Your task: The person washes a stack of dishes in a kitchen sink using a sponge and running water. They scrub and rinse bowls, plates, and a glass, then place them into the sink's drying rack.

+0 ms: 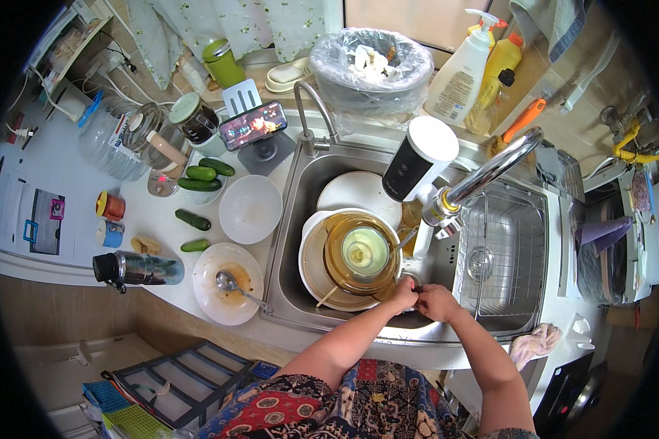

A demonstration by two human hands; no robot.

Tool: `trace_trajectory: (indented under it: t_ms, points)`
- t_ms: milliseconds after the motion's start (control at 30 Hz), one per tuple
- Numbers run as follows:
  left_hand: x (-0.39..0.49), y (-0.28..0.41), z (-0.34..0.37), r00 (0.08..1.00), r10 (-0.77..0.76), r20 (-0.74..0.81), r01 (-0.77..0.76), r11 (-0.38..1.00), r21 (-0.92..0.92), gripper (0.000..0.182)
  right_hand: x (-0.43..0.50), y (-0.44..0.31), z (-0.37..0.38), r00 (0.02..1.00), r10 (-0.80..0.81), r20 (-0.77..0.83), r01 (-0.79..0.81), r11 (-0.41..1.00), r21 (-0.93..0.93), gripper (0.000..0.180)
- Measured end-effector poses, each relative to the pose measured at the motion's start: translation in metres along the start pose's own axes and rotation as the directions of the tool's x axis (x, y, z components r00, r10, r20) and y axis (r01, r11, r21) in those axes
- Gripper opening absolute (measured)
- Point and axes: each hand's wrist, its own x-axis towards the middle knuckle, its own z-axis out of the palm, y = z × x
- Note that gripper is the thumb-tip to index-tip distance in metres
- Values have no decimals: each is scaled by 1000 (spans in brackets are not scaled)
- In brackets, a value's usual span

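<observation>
Over the front edge of the left sink basin [285, 258], my left hand [402, 297] and my right hand [438, 303] meet. Their fingers are closed around a small dark item [417, 289], mostly hidden, so its kind is unclear. Just beyond my left hand, a transparent amber glass bowl [335, 255] holds a smaller bowl with cloudy liquid [365, 251]. Both rest in a white pot or basin [310, 263] with a thin stick [326, 297] inside. Behind it leans a white plate [357, 189].
The chrome faucet [486, 164] with a white-and-black unit [420, 159] overhangs the basins. A wire rack [513, 247] lines the right basin. Left are a soiled plate [206, 299] with a spoon [228, 281], an empty bowl [251, 209], cucumbers [193, 220], a bottle [148, 268] and a propped phone [254, 126].
</observation>
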Motion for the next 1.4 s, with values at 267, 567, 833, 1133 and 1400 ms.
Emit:
trace_trajectory:
  t_ms: [267, 567, 833, 1133, 1400]
  points:
    - [6, 17, 9, 960, -226, -164, 173, 942, -288, 14, 5, -11, -6, 947, 186, -264, -135, 970, 200, 24]
    - [7, 14, 13, 966, -145, -215, 94, 969, -230, 19, 4, 1, 2, 951, 226, -210, -177, 957, 228, 17]
    - [17, 2, 12, 974, -182, -137, 149, 964, -219, 21, 9, 8, -2, 987, 155, -37, -139, 951, 274, 25]
    - [6, 6, 9, 999, -13, -36, 11, 999, -44, 13, 13, 17, 10, 984, 136, 118, -147, 985, 94, 27]
    - [-7, 13, -1, 947, 322, -11, -311, 924, 220, 16, 8, 4, 4, 986, 142, 89, -137, 989, -54, 24]
